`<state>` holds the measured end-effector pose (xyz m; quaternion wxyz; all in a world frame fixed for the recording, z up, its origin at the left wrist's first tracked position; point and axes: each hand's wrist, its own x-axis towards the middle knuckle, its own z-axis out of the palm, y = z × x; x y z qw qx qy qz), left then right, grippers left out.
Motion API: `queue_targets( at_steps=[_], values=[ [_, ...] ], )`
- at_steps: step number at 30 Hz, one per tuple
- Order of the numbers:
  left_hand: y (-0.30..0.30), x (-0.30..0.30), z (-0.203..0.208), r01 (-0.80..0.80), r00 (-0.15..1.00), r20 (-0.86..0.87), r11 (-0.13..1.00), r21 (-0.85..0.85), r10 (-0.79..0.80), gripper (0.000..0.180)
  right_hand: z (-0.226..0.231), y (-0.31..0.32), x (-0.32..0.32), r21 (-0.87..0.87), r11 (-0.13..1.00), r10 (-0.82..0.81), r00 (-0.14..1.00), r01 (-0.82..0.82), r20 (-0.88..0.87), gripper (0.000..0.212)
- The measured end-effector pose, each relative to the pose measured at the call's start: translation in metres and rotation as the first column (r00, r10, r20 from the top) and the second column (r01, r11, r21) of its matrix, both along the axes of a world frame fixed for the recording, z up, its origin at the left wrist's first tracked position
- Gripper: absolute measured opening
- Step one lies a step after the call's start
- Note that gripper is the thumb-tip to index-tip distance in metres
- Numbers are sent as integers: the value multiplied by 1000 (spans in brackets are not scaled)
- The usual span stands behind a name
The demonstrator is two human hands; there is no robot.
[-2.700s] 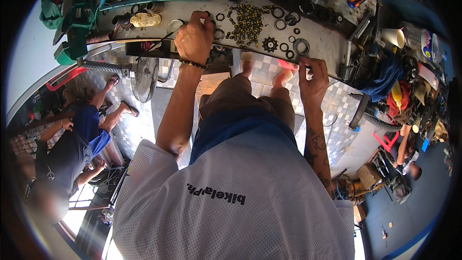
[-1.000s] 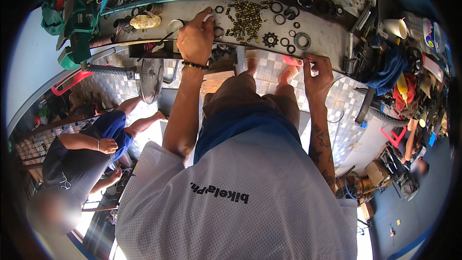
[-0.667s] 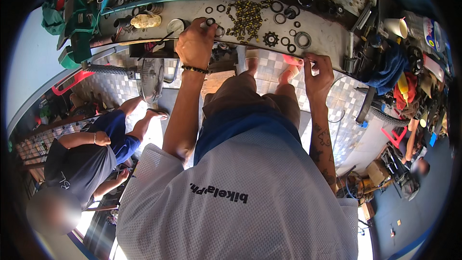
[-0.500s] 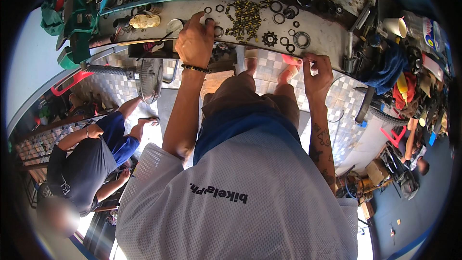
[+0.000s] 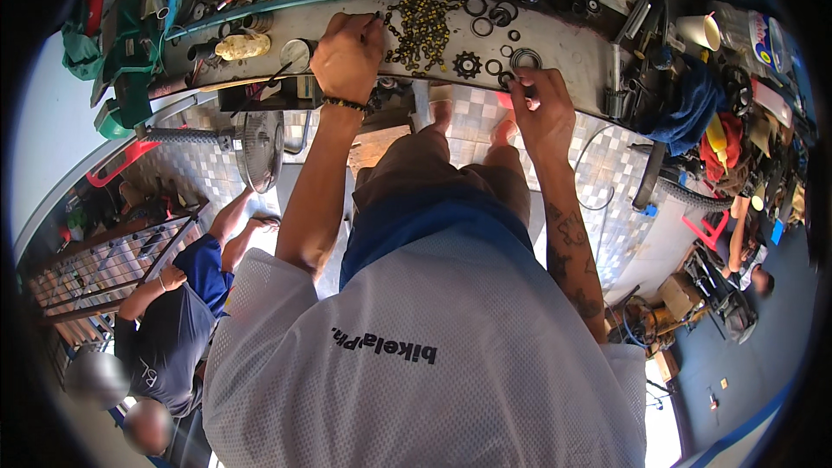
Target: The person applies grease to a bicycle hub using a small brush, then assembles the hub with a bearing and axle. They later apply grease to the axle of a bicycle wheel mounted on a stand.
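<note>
At the bench's front edge, my left hand [image 5: 348, 61] is closed with its fingers bent over the bench top, left of a black-and-yellow bicycle chain [image 5: 423, 35]. A small dark bit shows at its fingertips, too little to name. My right hand [image 5: 544, 108] has thumb and fingers drawn together by the front edge, touching or just over a dark ring [image 5: 506, 79]. Whatever lies between those fingers is hidden. Between the hands lie the heaped chain and a small black toothed cog [image 5: 466, 64]. Around the cog are a coiled metal ring [image 5: 525, 58] and several black rings [image 5: 481, 27].
A blue tray [image 5: 260, 7] of small parts stands at the back left, with a pale lumpy block [image 5: 243, 46] before it. To the right are a paper cup [image 5: 698, 31], a blue cloth [image 5: 685, 120] and clutter. A fan [image 5: 259, 152] and a person [image 5: 178, 329] are at left.
My right hand has moved left and farther in, up to the rings at the bench edge. My left hand has shifted slightly farther over the bench. At left, a second head has come into view.
</note>
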<state>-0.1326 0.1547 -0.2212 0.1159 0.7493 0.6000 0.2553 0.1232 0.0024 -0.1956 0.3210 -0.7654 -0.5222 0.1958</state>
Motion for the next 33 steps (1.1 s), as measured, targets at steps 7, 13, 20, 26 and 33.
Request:
queue_targets(
  at_steps=[7,13,20,26,33],
  values=[
    [-27,1,38,52,719,596,828,-558,356,22,-4,22,-7,-27,994,110,982,-107,153,25],
    [-67,12,63,320,514,663,595,-737,545,24,-8,28,-7,-18,984,175,950,-176,258,26],
    [-83,19,73,582,216,733,518,-627,645,24,22,30,-15,-129,991,-70,931,25,-359,17],
    [-81,27,95,566,269,755,536,-626,598,24,81,24,-22,-89,992,-123,599,86,-791,16],
    [-86,35,118,502,400,828,662,-556,392,20,103,21,-30,-32,997,-64,565,67,-822,16]
  ],
)
